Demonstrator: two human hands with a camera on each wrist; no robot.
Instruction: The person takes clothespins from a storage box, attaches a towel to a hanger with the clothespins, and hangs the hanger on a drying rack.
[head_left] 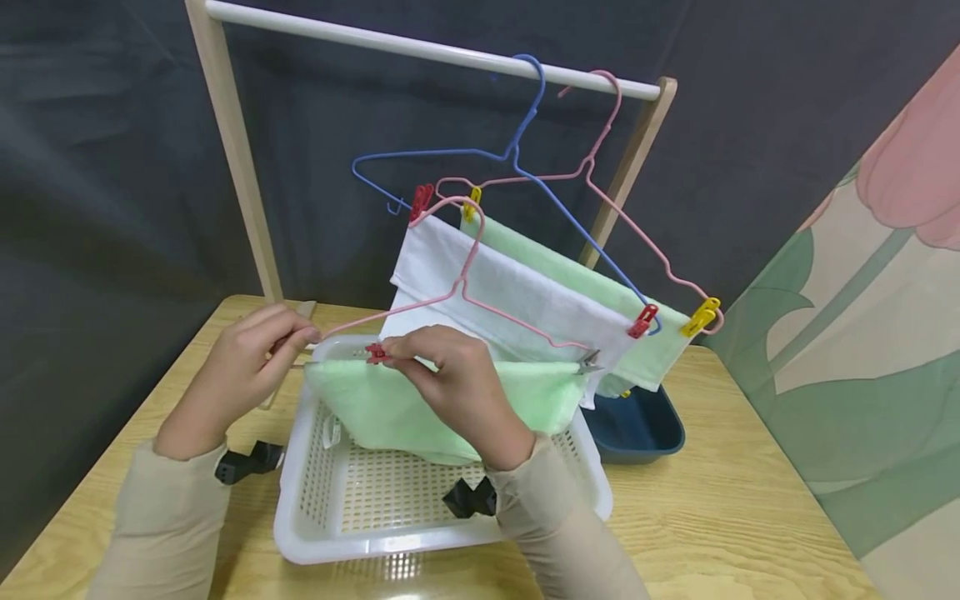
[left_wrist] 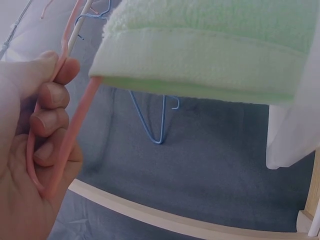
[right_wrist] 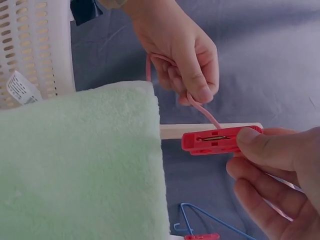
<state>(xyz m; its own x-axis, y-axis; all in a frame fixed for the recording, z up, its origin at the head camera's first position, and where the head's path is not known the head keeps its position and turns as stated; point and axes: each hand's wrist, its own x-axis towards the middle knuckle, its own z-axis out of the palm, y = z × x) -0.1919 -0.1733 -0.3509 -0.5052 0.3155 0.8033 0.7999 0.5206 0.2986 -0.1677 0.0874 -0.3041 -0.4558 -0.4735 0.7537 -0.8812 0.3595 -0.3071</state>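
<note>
My left hand (head_left: 247, 362) grips the left end of a pink hanger (head_left: 390, 313); the left wrist view shows its fingers curled round the wire. A pale green towel (head_left: 540, 400) hangs from the hanger's lower bar, above the white basket. A grey clothespin (head_left: 588, 362) sits at the towel's right corner. Between thumb and fingers, my right hand (head_left: 457, 383) pinches a red clothespin (right_wrist: 212, 141) close to the towel's left part. In the right wrist view that clothespin lies just beside the towel's edge, and whether it touches the hanger is unclear.
The white perforated basket (head_left: 375, 546) stands below my hands. Behind, a rack's white rod (head_left: 420, 46) carries a blue hanger (head_left: 435, 152) with a white towel (head_left: 510, 271) and a pink hanger with a green towel, both clipped. A dark blue bin (head_left: 641, 425) is at the right.
</note>
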